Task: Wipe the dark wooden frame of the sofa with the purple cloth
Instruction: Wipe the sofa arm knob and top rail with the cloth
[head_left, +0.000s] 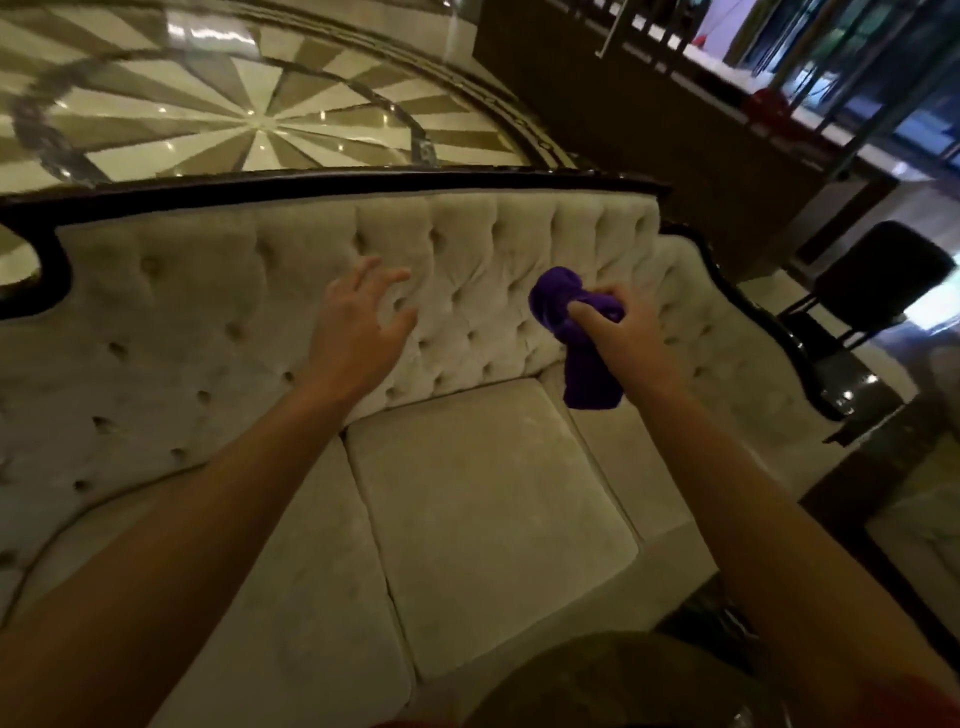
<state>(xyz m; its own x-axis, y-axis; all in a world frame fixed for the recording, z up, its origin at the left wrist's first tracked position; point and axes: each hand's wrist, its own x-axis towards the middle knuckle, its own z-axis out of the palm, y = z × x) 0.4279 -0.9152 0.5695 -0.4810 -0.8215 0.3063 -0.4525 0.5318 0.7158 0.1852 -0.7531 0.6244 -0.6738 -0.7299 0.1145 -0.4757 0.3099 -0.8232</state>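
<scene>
A cream tufted sofa (467, 499) fills the view, edged by a dark wooden frame (322, 183) along the top of its back and down its right side. My right hand (621, 332) grips a bunched purple cloth (576, 338) in front of the backrest, below the frame's top rail, and the cloth's end hangs down. My left hand (358, 322) hovers over the middle of the backrest with its fingers spread and holds nothing. Neither hand nor cloth touches the frame.
Behind the sofa lies a glossy floor with a star pattern (260, 119). A dark wooden counter (649, 124) stands at the back right. A black chair (878, 280) and a dark table edge (872, 431) sit close to the sofa's right end.
</scene>
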